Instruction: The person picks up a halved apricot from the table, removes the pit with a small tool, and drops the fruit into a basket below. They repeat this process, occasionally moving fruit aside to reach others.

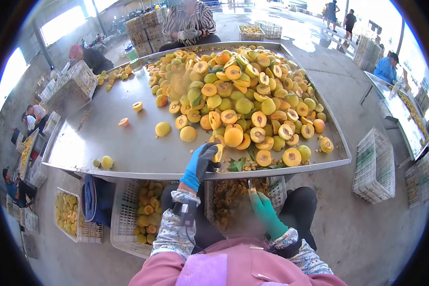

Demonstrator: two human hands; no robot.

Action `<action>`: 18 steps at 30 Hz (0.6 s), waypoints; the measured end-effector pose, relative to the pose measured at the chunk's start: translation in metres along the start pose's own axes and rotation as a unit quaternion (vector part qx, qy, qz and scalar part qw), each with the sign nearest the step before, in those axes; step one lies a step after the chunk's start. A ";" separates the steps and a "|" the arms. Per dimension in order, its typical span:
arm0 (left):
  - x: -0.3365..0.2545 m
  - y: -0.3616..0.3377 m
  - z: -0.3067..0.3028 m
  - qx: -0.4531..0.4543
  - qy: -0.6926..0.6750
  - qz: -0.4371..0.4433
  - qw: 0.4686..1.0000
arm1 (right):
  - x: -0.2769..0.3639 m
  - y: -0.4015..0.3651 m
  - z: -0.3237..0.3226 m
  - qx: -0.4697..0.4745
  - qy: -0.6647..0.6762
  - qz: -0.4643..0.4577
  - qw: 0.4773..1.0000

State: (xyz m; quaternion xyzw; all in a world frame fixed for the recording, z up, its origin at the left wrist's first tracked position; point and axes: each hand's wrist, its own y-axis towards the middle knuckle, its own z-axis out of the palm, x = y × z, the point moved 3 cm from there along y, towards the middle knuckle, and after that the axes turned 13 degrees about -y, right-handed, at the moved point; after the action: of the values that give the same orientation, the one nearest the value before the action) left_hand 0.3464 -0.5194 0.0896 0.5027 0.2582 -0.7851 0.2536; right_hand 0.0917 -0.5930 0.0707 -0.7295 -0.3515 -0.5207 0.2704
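Observation:
My left hand [200, 164], in a blue and black glove, is closed around a yellow fruit half [218, 152] at the table's front edge. Beside it lies the large pile of whole and halved yellow fruit [233, 136]. My right hand [267, 212], in a green glove, is wrapped round a small tool [251, 185] with a metal tip. It is held over a crate [275, 188] of brownish fruit scraps below the table edge. A haze blurs part of that crate. Green leaves [237, 165] and small bits lie near the front edge.
The metal table [105, 152] has a raised rim. Below its left side stand a crate of fruit [124, 229] and a blue bin [97, 200]. An empty-looking white crate [374, 167] stands right. A person in striped sleeves [189, 21] sits across; others work farther off.

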 end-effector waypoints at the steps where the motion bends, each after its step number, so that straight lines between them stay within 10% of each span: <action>1: -0.016 -0.025 0.009 0.024 -0.197 -0.026 0.980 | -0.001 -0.002 -0.003 -0.030 -0.069 -0.068 0.995; 3: -0.015 -0.050 0.010 0.074 -0.067 0.122 0.988 | 0.003 -0.001 -0.008 -0.059 -0.216 -0.193 0.955; 5: -0.034 -0.081 0.026 0.022 0.301 0.399 0.866 | 0.027 0.000 -0.004 -0.084 -0.348 -0.319 0.878; 7: -0.007 -0.078 0.020 0.007 0.176 0.254 0.951 | 0.062 0.002 -0.008 -0.031 -0.217 -0.183 0.958; 9: 0.001 -0.083 0.025 -0.063 0.299 0.407 0.861 | 0.081 0.006 -0.008 -0.020 -0.226 -0.169 0.959; 10: -0.011 -0.084 0.040 -0.007 0.156 0.272 0.949 | 0.086 0.008 -0.007 -0.010 -0.235 -0.157 0.959; 13: 0.014 -0.073 0.044 -0.042 -0.096 0.117 0.988 | 0.096 0.011 -0.002 -0.083 -0.282 -0.260 0.920; 18: 0.009 -0.081 0.060 -0.050 -0.101 0.111 0.987 | 0.096 0.014 0.004 -0.060 -0.370 -0.244 0.894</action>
State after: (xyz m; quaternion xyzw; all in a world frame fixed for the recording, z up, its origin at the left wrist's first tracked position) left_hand 0.2507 -0.5005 0.1153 0.4331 0.2124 -0.7849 0.3889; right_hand 0.1256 -0.5768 0.1607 -0.7754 -0.5614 -0.2830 -0.0588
